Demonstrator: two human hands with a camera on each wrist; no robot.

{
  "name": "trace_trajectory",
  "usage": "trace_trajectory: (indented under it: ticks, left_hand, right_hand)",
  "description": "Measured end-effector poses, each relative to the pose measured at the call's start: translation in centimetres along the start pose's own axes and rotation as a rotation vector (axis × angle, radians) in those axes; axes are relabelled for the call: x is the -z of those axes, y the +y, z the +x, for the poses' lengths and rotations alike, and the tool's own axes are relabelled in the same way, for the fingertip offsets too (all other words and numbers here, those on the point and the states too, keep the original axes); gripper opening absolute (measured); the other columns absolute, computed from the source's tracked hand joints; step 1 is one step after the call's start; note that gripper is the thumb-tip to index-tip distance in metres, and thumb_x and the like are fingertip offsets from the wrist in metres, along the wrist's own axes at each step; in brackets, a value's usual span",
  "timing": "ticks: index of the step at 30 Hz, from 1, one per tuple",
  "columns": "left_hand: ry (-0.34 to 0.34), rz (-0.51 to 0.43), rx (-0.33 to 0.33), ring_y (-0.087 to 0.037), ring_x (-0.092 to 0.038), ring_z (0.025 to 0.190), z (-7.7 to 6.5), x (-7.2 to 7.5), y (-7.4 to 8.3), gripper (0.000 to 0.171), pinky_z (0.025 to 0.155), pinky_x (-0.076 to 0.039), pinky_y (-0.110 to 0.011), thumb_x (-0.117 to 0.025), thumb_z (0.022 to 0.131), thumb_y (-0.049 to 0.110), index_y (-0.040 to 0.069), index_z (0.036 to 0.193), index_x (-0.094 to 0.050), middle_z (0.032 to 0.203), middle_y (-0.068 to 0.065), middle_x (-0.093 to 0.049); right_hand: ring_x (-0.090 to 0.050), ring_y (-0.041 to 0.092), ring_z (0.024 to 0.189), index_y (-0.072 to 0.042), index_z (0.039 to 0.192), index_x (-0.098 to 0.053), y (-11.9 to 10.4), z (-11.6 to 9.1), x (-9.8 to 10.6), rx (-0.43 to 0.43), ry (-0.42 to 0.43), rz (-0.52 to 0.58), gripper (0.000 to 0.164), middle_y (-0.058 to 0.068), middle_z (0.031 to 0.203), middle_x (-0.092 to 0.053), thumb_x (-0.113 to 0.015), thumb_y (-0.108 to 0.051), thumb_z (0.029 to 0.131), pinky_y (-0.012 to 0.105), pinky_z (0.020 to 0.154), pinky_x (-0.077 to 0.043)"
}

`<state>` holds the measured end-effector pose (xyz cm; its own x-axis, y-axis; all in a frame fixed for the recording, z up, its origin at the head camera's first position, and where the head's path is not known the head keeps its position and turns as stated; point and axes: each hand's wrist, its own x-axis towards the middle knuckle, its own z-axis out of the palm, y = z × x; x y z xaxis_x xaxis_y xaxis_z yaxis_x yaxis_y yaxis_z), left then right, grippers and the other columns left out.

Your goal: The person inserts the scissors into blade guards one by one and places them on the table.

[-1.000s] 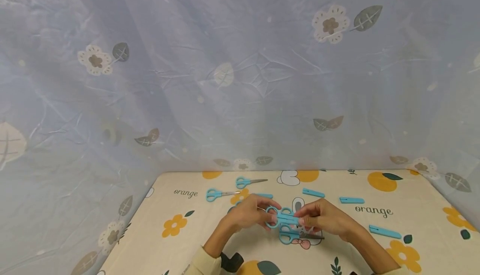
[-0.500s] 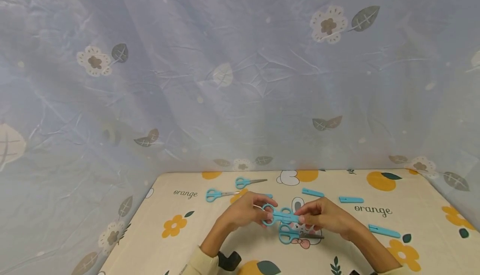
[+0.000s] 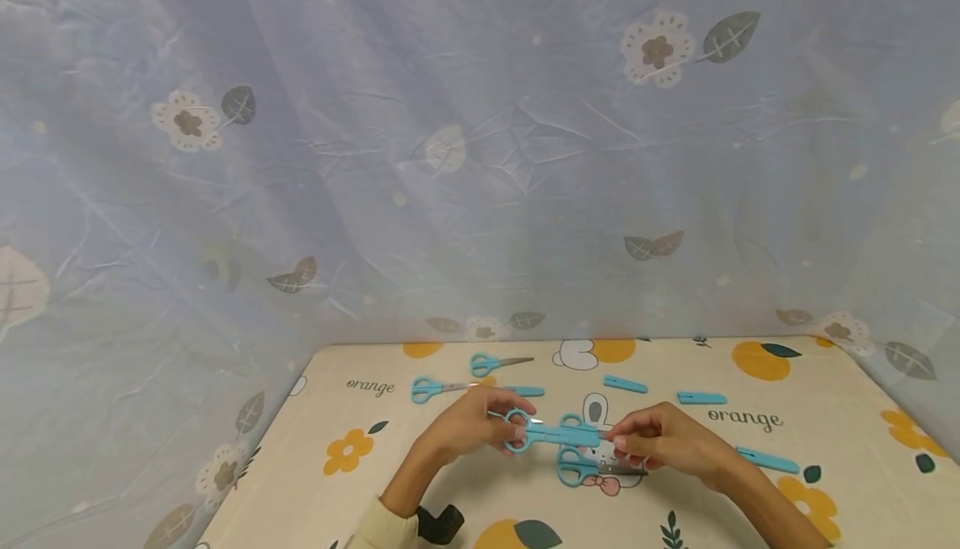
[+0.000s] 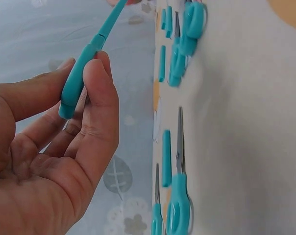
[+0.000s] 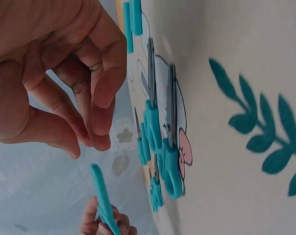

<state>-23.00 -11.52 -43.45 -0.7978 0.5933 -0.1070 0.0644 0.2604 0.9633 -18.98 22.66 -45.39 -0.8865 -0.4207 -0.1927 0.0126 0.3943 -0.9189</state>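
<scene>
My left hand (image 3: 472, 426) pinches the light-blue handle of a pair of scissors (image 4: 78, 81) between thumb and fingers, above the table. A matching blue sheath (image 3: 570, 436) covers its blades and points right. Beside the sheath's far end is my right hand (image 3: 671, 442), its fingers loosely bent and holding nothing. In the right wrist view a gap shows between those fingertips and the sheath tip (image 5: 95, 170). Two more pairs of scissors lie below on the cloth: the nearer scissors (image 3: 576, 467) in plain sight, the farther scissors (image 3: 572, 421) partly hidden by the held pair.
Farther back at left lie two scissors (image 3: 425, 390) (image 3: 485, 364) with bare blades, and a blue sheath (image 3: 527, 391). Loose sheaths (image 3: 626, 384) (image 3: 702, 397) (image 3: 768, 460) lie at right on the patterned tablecloth (image 3: 862, 499). A printed curtain (image 3: 480, 224) hangs behind the table.
My left hand has moved left with the sheathed scissors. My right hand has let go of the sheath and drawn slightly right, leaving a gap.
</scene>
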Motion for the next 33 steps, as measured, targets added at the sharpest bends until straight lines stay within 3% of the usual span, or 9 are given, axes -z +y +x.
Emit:
trace_trajectory:
  ticks: [5, 12, 17, 33]
  left_hand:
    - [-0.001, -0.006, 0.009, -0.016, -0.074, 0.083, -0.6, 0.8, -0.6, 0.032, 0.074, -0.07, -0.035, -0.069, 0.098, -0.006, -0.005, 0.13, -0.071, 0.1, -0.009, -0.07]
    - [0.014, 0.009, 0.022, -0.017, -0.075, 0.081, -1.3, 1.6, -1.2, 0.03, 0.076, -0.07, -0.04, -0.07, 0.098, -0.005, -0.005, 0.128, -0.072, 0.1, -0.008, -0.07]
    - [0.018, 0.0, 0.036, -0.016, -0.074, 0.08, -1.9, 2.2, -1.6, 0.031, 0.073, -0.07, -0.037, -0.071, 0.098, -0.005, -0.006, 0.129, -0.071, 0.095, -0.006, -0.07]
    - [0.011, -0.003, 0.098, -0.017, -0.076, 0.081, -3.8, 3.8, -3.3, 0.034, 0.071, -0.069, -0.035, -0.073, 0.098, -0.002, -0.008, 0.132, -0.069, 0.096, -0.007, -0.072]
  right_hand:
    - [-0.065, 0.019, 0.086, 0.002, 0.124, -0.076, 0.5, -0.6, 0.4, -0.02, 0.014, -0.001, 0.035, 0.004, 0.102, -0.077, -0.073, -0.026, 0.104, 0.031, 0.071, -0.059]
    - [-0.064, 0.019, 0.087, 0.005, 0.131, -0.072, 1.4, -1.5, 1.2, -0.036, 0.001, 0.01, 0.041, 0.005, 0.103, -0.077, -0.071, -0.027, 0.105, 0.031, 0.073, -0.06]
    - [-0.064, 0.019, 0.087, 0.007, 0.133, -0.07, 2.3, -2.2, 1.9, -0.055, -0.004, 0.014, 0.044, 0.006, 0.1, -0.075, -0.07, -0.028, 0.106, 0.029, 0.072, -0.059]
    - [-0.062, 0.016, 0.085, 0.007, 0.13, -0.071, 4.4, -3.9, 2.8, -0.058, 0.011, 0.009, 0.038, 0.005, 0.1, -0.073, -0.069, -0.023, 0.106, 0.025, 0.069, -0.056]
